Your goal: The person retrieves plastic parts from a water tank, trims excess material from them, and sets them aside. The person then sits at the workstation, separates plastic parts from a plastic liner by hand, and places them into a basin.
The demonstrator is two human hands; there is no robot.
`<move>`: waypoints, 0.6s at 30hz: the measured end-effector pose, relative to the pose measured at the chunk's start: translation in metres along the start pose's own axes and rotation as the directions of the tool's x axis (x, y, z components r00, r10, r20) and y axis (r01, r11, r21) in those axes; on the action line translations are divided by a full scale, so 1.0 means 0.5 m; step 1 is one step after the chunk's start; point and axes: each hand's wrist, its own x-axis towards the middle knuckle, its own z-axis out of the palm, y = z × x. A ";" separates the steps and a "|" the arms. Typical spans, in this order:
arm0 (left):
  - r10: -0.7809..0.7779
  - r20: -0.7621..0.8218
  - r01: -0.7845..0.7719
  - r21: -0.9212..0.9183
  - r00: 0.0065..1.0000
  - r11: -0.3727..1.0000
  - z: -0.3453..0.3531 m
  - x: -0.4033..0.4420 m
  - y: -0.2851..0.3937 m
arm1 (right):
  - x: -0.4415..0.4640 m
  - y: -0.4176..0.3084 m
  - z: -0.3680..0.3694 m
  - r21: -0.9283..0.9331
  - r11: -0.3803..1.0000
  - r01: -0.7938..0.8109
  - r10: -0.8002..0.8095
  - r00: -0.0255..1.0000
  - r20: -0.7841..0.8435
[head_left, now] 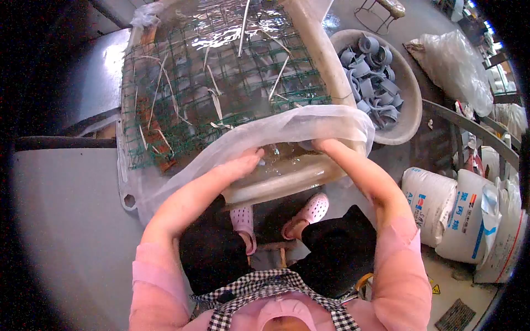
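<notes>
A large tub (309, 33) of water stands before me, with a green plastic grid (248, 88) laid over most of it. Across its near part runs a bunched strip of white netting (298, 118). At the near opening, my left hand (248, 161) is low over the water, its fingers curled beside a small pale thing I cannot make out. My right hand (326, 146) reaches in under the edge of the netting, and its fingers are hidden there. Bubbles and ripples show on the brownish water (284, 157) between the two hands.
A round basin (411, 105) of grey curved plastic pieces (372, 77) stands right of the tub. Filled white sacks (430, 201) and clear plastic wrapping (452, 66) lie farther right. White ties (215, 105) lie on the grid. A stool (386, 8) stands behind.
</notes>
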 end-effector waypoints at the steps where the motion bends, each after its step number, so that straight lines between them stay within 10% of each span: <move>1: 0.069 -0.023 -0.066 0.108 0.997 0.992 -0.004 0.007 -0.008 | -0.013 0.003 0.002 -0.010 1.000 0.027 -0.027 0.999 -0.030; 4: 0.021 -0.312 0.000 0.066 0.950 0.998 -0.016 -0.003 0.048 | -0.047 0.010 0.021 -0.041 0.991 0.131 -0.136 0.980 -0.144; 5: 0.273 -0.274 -0.126 0.455 0.922 0.882 0.009 0.017 -0.004 | -0.054 0.012 0.028 -0.065 0.977 0.204 -0.214 0.951 -0.224; 8: 0.392 -0.142 -0.288 0.464 0.909 0.837 -0.017 -0.003 0.044 | -0.076 -0.020 -0.027 -0.167 0.886 0.433 -0.457 0.878 -0.145; 11: 0.390 -0.031 -0.323 0.502 0.920 0.802 0.003 0.005 0.024 | -0.112 -0.099 -0.134 -0.098 0.925 0.366 -0.328 0.903 0.276; 14: 0.231 0.063 -0.239 0.294 0.971 0.926 -0.024 -0.017 0.038 | -0.118 -0.100 -0.139 -0.063 0.929 0.365 -0.326 0.887 0.326; 18: 0.291 0.032 -0.272 0.464 0.956 0.843 -0.034 -0.024 0.031 | -0.145 -0.104 -0.122 0.101 0.952 0.290 -0.306 0.926 0.221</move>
